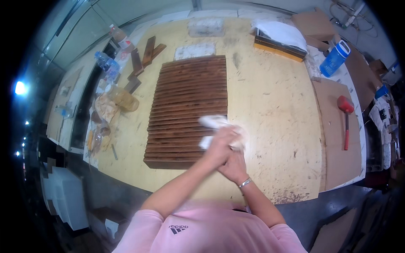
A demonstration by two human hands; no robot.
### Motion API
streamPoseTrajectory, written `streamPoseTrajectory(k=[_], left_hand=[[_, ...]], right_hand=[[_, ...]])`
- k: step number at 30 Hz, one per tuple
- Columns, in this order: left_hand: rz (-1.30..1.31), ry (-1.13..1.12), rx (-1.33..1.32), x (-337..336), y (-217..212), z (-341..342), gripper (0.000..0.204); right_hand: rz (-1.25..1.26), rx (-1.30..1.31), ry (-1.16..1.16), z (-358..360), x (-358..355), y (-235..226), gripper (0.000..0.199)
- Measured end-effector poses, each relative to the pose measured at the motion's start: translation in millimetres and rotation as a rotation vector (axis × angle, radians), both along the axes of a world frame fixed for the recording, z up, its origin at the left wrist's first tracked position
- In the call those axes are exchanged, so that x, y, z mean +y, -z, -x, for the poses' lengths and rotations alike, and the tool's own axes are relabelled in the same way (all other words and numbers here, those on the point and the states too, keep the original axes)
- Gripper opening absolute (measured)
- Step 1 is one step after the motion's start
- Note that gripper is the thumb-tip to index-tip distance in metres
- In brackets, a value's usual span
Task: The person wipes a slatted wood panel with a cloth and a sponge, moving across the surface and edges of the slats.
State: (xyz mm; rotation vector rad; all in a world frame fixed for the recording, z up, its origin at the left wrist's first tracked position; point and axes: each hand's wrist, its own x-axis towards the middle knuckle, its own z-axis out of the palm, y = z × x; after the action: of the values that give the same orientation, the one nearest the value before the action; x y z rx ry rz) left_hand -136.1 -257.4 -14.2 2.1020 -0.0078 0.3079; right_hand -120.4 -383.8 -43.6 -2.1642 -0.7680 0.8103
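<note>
A white cloth (pixel 237 137) is bunched in my hands over the lower right edge of a dark brown ridged wooden panel (pixel 187 97). My left hand (pixel 222 143) is closed on the cloth, with loose ends of it showing past the fingers, blurred by motion. Just below and against it is my right hand (pixel 234 165), its fingers curled in at the cloth's near end; a silver band circles that wrist. The panel lies flat on a pale yellow board (pixel 278 126), its many parallel strips running left to right.
Dark wood offcuts (pixel 148 51), a jar of yellowish liquid (pixel 123 98) and plastic bottles (pixel 107 63) stand along the left. Wrapped white blocks (pixel 195 51) lie behind the panel. At right are a black-and-yellow box (pixel 280 48), a blue bottle (pixel 335 59) and a red mallet (pixel 346 105) on cardboard.
</note>
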Motion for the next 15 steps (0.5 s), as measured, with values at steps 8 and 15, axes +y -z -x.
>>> streamPoseTrajectory(k=[8,15], left_hand=[[-0.261,-0.258,-0.184,85,-34,5,0.038],[-0.535,0.052,-0.154,44,-3,-7,0.057]], right_hand=[[-0.233,-0.244,0.197,1,-3,0,0.133],[-0.135,-0.146,0.084,-6,10,6,0.136]])
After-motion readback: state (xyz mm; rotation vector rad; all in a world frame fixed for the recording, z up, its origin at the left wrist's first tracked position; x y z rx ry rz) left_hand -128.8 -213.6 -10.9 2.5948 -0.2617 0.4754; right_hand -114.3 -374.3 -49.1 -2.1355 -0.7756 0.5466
